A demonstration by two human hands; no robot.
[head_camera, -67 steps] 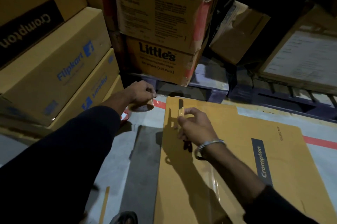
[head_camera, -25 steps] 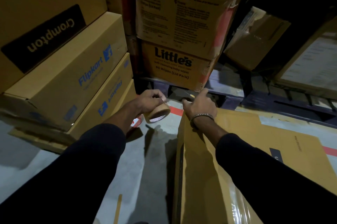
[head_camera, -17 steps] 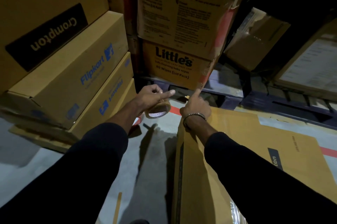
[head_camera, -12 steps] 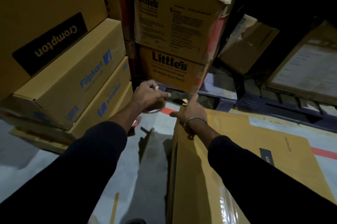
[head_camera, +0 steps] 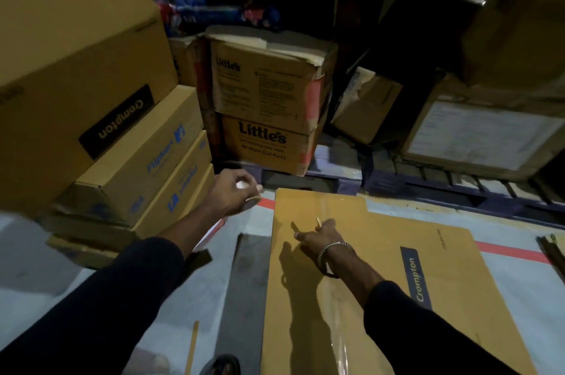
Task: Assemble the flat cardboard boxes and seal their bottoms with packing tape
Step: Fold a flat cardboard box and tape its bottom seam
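The flattened box is matt brown cardboard, smooth, with a dark printed label; a strip of clear glossy tape runs along its middle and catches the light. Just beyond the box's far left corner, the left hand grips a tape roll with a tan paper-like core. On the box, the wrist of the right hand wears a shiny metal bracelet, and both sleeves are dark matt cloth. Left of the box the floor is smooth grey, faintly sheened, with a red painted line. Beyond the box, the stacked cartons are worn, creased cardboard with pink tape patches.
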